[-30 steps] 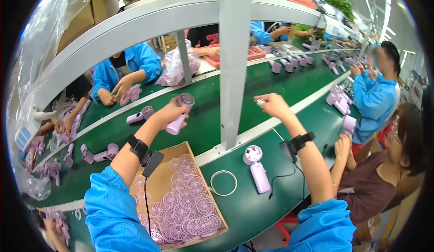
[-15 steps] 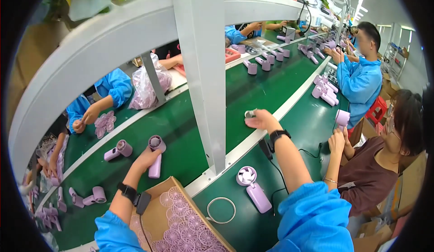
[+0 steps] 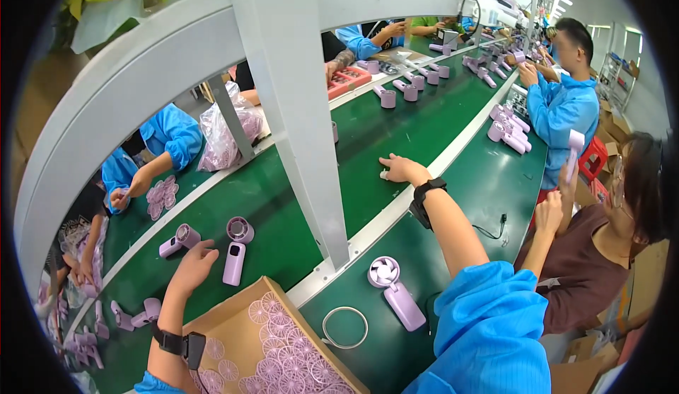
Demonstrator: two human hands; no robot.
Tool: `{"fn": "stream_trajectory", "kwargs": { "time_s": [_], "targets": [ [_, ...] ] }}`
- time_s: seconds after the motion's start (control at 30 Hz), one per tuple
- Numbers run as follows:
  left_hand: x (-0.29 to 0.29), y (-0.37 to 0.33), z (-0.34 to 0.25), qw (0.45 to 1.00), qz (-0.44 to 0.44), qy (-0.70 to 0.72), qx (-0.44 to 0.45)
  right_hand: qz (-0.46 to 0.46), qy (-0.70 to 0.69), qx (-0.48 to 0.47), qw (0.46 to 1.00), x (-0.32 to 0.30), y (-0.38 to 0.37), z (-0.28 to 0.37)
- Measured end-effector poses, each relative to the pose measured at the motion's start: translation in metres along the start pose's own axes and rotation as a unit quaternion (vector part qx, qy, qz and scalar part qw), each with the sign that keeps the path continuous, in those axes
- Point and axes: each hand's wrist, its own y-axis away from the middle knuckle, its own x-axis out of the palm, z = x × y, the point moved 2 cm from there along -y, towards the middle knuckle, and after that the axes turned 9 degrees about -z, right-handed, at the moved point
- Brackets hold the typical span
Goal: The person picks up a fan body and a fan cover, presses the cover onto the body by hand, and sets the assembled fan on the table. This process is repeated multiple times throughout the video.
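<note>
My left hand (image 3: 196, 265) is open, fingers stretched beside a lilac handheld fan (image 3: 187, 235) on the green belt. It holds nothing that I can see. To its right, another lilac fan (image 3: 234, 262) lies with its round head up and a dark display on its handle. My right hand (image 3: 404, 170) is farther out over the belt, the index finger pointing left. A small whitish thing (image 3: 384, 175) shows at its fingertips, too small to name. Nearer me, a lilac fan (image 3: 402, 306) with exposed blades rests on the green table beside a pale ring (image 3: 345, 327).
An open cardboard box (image 3: 279, 288) of lilac grilles stands before me. A white post (image 3: 290, 111) rises between my arms. More fans (image 3: 509, 129) lie at the right. A person in brown (image 3: 580, 252) holds a fan at right; other people work along the belt.
My left hand has let go of the fan with the display and moved left. My right hand has turned and shifted slightly. The person in brown has raised their fan.
</note>
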Motion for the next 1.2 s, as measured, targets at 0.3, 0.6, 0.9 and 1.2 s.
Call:
{"fn": "stream_trajectory", "kwargs": {
  "time_s": [0.3, 0.6, 0.9, 1.2],
  "targets": [
    [-0.028, 0.071, 0.008, 1.000, 0.000, 0.004, 0.014, -0.019, 0.019, -0.017, 1.000, 0.006, 0.057, 0.003],
    [-0.017, 0.100, 0.042, 1.000, 0.011, 0.023, -0.002, 0.008, 0.021, -0.004, 1.000, 0.002, 0.068, 0.013],
    [-0.014, 0.118, 0.055, 0.999, -0.016, 0.039, 0.014, -0.014, 0.020, 0.001, 1.000, 0.004, 0.082, 0.025],
    [-0.003, 0.111, 0.084, 0.973, -0.078, -0.135, 0.168, -0.009, 0.003, -0.079, 0.997, 0.025, 0.080, 0.021]
  ]
}}
